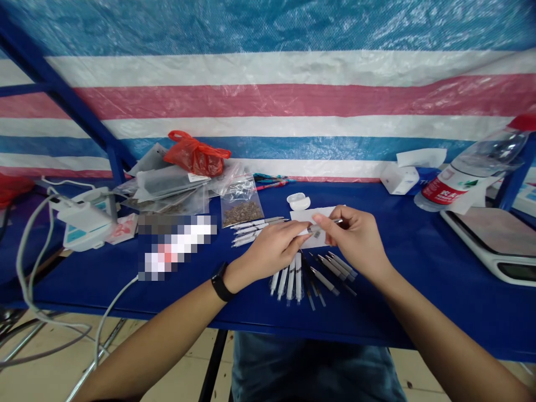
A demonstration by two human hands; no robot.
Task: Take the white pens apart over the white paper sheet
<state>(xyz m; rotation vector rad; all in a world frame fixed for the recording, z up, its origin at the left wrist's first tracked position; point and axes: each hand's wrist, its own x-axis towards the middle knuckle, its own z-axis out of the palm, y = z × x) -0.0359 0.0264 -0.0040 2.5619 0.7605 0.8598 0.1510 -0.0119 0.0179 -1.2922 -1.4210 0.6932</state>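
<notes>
Our left hand (272, 250) and right hand (358, 241) both pinch one pen (312, 229), lying left to right above the worktop (419, 268).

Nothing legible: the water bottle (481, 162) has blurred white characters on its red label (439, 191).

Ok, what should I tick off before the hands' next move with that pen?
1. Pen pinched by left hand and right hand: ok.
2. Pen's joint seated: cannot tell, hidden in the grip.
3. Loose pen parts lying on the table, none over its edge: ok.
4. Row of pens kept apart from the loose parts: ok.
5. Water bottle capped: ok.
</notes>
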